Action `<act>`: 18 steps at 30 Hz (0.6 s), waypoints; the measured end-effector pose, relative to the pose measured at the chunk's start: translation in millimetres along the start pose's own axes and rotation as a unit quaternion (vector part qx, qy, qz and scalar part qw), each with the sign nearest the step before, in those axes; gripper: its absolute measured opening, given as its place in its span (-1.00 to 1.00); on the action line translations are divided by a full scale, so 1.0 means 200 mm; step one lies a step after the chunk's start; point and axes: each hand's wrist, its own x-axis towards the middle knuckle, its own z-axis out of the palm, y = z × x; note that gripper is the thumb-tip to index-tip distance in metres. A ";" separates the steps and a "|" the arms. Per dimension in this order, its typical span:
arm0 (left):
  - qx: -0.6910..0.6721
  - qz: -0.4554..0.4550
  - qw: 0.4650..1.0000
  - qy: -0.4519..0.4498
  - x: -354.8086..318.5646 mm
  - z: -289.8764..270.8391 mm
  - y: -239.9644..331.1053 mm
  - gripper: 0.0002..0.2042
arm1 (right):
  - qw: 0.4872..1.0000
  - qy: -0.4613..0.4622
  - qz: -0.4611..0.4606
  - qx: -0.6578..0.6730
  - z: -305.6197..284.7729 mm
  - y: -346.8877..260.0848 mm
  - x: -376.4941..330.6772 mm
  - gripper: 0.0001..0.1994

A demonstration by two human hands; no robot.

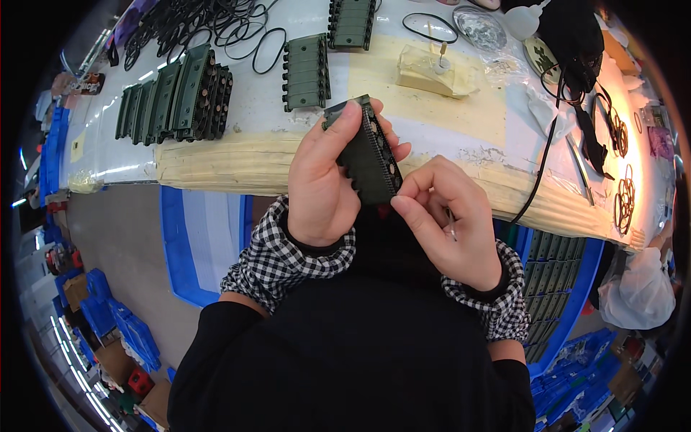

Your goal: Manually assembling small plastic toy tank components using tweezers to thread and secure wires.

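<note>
My left hand (322, 176) is closed round a dark green plastic part (368, 169), held tilted over the table's front edge. Small copper-coloured round pieces and a black ribbed band (379, 147) run along the part's right side. The thumb and forefinger of my right hand (455, 223) pinch together at the part's lower right corner; what lies between them is too small to make out. Something thin and shiny shows against that palm. Beyond my left hand stands a similar green part (305, 72), with another green part (351, 23) behind it.
Several green parts (173, 101) stand in a row at the left, below a heap of black rubber loops (194, 25). A yellowish taped block (432, 72) holds a small cup. A blue tray (183, 245) sits below left; a blue crate (586, 288) of green parts is below right.
</note>
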 end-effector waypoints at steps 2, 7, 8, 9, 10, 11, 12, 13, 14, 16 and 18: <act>-0.074 -0.023 0.997 -0.020 0.01 -0.02 0.00 -0.74 | 0.998 0.020 0.049 -0.015 -0.01 -0.01 -0.02 -0.82; -0.221 -0.055 0.972 -0.057 0.05 -0.08 0.02 -0.74 | 0.974 0.110 -0.133 -0.144 0.02 0.02 -0.04 -0.75; -0.242 -0.067 0.966 -0.067 0.05 -0.08 0.02 -0.74 | 0.967 0.124 -0.159 -0.155 0.04 0.03 -0.04 -0.73; -0.263 -0.083 0.958 -0.080 0.05 -0.08 0.02 -0.74 | 0.958 0.141 -0.183 -0.168 0.04 0.03 -0.04 -0.72; -0.262 -0.090 0.958 -0.078 0.06 -0.07 0.01 -0.74 | 0.948 0.152 -0.213 -0.180 0.04 0.05 -0.03 -0.71; -0.261 -0.097 0.957 -0.076 0.05 -0.06 0.01 -0.74 | 0.937 0.163 -0.242 -0.192 0.04 0.07 -0.02 -0.71; -0.259 -0.100 0.958 -0.073 0.05 -0.06 0.01 -0.74 | 0.925 0.170 -0.274 -0.201 0.04 0.08 -0.01 -0.71; -0.268 -0.103 0.955 -0.078 0.05 -0.06 0.01 -0.75 | 0.920 0.160 -0.279 -0.223 0.03 0.07 -0.01 -0.71; -0.277 -0.106 0.951 -0.083 0.05 -0.06 0.01 -0.75 | 0.914 0.151 -0.285 -0.245 0.02 0.07 -0.02 -0.70; -0.276 -0.102 0.952 -0.090 0.05 -0.07 0.02 -0.76 | 0.914 0.130 -0.286 -0.256 0.01 0.06 -0.03 -0.71; -0.256 -0.090 0.958 -0.098 0.04 -0.06 0.03 -0.77 | 0.926 0.109 -0.275 -0.237 0.00 0.05 -0.03 -0.72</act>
